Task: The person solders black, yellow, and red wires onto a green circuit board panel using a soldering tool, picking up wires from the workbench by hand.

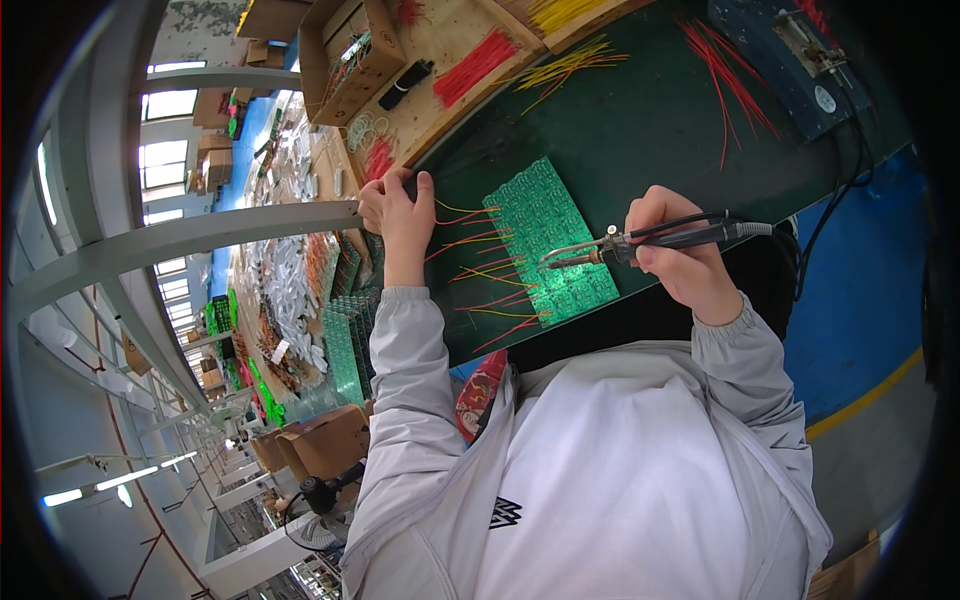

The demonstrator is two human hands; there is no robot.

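My right hand (685,255) is closed around the handle of a soldering iron (655,240) with a thin feed tube alongside it. The iron's tip points left, over the lower part of a green panel of small circuit boards (555,235). Whether the tip touches the panel I cannot tell. Several red and yellow wires (485,270) stick out from the panel's left edge. My left hand (400,215) is at the left side of the bench, fingers curled, beside a small bundle of red wires (379,160); what its fingers hold, if anything, is hidden.
Behind the panel, a wooden tray (450,125) holds red wires, with a cardboard box (350,60) at its left. Yellow wires (575,65) and red wires (725,75) lie on the dark green bench mat (640,125). A blue soldering unit (795,75) with black cables stands far right.
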